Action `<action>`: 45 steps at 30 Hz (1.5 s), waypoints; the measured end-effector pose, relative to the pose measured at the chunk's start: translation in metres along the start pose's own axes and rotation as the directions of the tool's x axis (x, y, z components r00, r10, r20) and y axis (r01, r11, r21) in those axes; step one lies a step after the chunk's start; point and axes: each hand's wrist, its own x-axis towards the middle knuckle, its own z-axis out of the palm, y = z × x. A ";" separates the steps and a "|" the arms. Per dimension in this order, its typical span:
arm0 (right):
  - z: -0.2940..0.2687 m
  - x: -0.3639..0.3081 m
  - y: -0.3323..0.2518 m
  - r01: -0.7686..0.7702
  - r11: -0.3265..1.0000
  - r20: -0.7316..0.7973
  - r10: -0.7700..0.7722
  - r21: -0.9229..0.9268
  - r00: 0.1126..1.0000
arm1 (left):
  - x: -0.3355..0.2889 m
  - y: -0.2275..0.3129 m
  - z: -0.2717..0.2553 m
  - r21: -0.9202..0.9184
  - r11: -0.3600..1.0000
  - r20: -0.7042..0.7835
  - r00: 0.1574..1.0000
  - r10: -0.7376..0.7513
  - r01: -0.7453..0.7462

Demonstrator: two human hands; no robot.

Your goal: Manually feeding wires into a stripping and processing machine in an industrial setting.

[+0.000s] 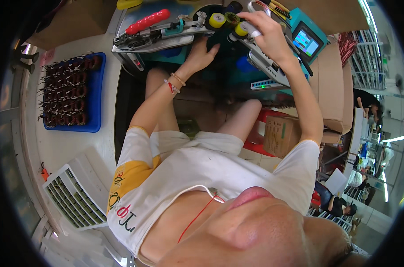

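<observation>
A dark toroid coil [231, 18] sits between yellow rollers [217, 20] on a bench winding machine. My right hand [271, 39] comes over the machine's right arm [266, 64], index finger stretched to the coil's edge. A white cylindrical piece [253, 30] lies under its fingers; whether it is worn or part of the machine I cannot make out. Below the left arm of the machine [179, 33] is my left hand [201, 57], thumb apart from the fingers. Its fingertips are partly hidden by that arm, and no object shows in it.
A red-handled toggle clamp [147, 21] lies along the left machine arm. At far left, a blue tray [99, 95] holds several rows of wound coils with wire ends. A teal control box with a lit screen [307, 41] stands right of my right hand. Cardboard boxes [282, 135] sit at right.
</observation>
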 end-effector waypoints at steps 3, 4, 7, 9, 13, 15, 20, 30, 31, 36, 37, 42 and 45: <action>0.011 0.012 0.000 0.072 0.996 0.083 -0.067 -0.057 0.994 | 0.014 -0.013 0.003 -0.237 0.971 0.144 0.990 0.005 0.030; 0.013 0.016 0.002 0.176 0.976 0.073 -0.168 -0.125 0.983 | 0.015 -0.012 0.005 -0.238 0.971 0.145 0.989 0.003 0.032; 0.012 0.022 0.005 0.368 0.879 0.111 -0.351 -0.303 0.930 | 0.017 -0.008 0.010 -0.271 0.953 -0.025 0.991 0.130 -0.132; 0.010 0.024 0.008 0.450 0.796 0.162 -0.423 -0.404 0.892 | 0.017 -0.004 0.010 -0.354 0.935 0.031 0.998 0.047 -0.033; -0.002 0.036 0.011 0.584 0.642 0.282 -0.517 -0.497 0.808 | 0.016 -0.010 0.009 -0.386 0.921 0.019 0.997 0.073 -0.060; -0.011 0.039 0.011 0.587 0.628 0.214 -0.569 -0.511 0.794 | 0.016 -0.009 0.008 -0.384 0.922 0.014 0.998 0.066 -0.056; -0.013 0.049 0.020 0.604 0.634 0.215 -0.583 -0.483 0.784 | 0.020 -0.016 0.012 -0.305 0.950 -0.024 0.997 0.070 -0.074; 0.005 0.024 0.016 0.482 0.799 0.281 -0.400 -0.360 0.872 | 0.020 -0.008 0.008 -0.478 0.876 0.008 0.997 0.082 -0.068; 0.009 0.019 0.016 0.426 0.853 0.178 -0.388 -0.303 0.904 | 0.020 -0.013 0.010 -0.478 0.876 0.006 0.997 0.082 -0.069; 0.037 -0.001 0.001 0.164 0.952 -0.118 -0.199 -0.258 0.973 | 0.015 -0.025 0.014 -0.631 0.773 0.142 0.989 0.046 0.055; 0.041 0.000 -0.007 0.143 0.947 -0.167 -0.197 -0.287 0.966 | 0.014 -0.022 0.015 -0.631 0.774 0.144 0.988 0.046 0.056; 0.045 0.010 -0.026 0.046 0.951 -0.157 -0.098 -0.306 0.983 | 0.000 -0.008 0.016 -0.614 0.789 0.049 0.999 0.004 0.027; 0.043 0.013 -0.021 0.077 0.934 -0.169 -0.144 -0.350 0.975 | -0.023 0.011 0.010 -0.660 0.750 -0.022 0.998 -0.063 0.033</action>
